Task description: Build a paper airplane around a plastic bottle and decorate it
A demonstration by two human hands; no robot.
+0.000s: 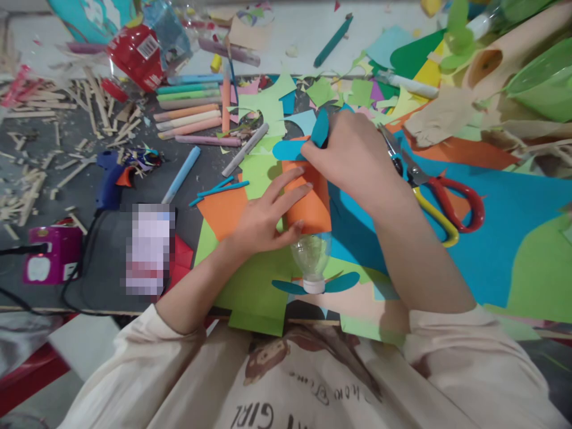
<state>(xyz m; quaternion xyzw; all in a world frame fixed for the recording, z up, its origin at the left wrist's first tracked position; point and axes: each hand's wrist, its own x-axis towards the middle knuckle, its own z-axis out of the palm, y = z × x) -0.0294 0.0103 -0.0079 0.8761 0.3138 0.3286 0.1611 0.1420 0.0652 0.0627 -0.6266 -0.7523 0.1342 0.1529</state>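
A clear plastic bottle [311, 250] wrapped in orange paper [308, 208] lies on its side, its white cap [314, 286] towards me. My left hand [268, 215] grips the wrapped part, fingers over the top. At the far end, my right hand [357, 152] pinches around rounded blue paper pieces [288, 150]; its other fingers are curled out of sight. Two blue leaf-shaped paper pieces [342, 282] stick out on either side by the cap. Just right of my right hand are scissors [465, 205] with red and yellow handles.
Blue paper [465, 256] and green paper [254, 286] cover much of the table. Markers [190, 107], a blue glue gun [109, 179], a phone [149, 250] and a purple box [52, 253] with a cable are to the left. Wooden sticks [100, 101] and paper scraps [322, 92] lie further back.
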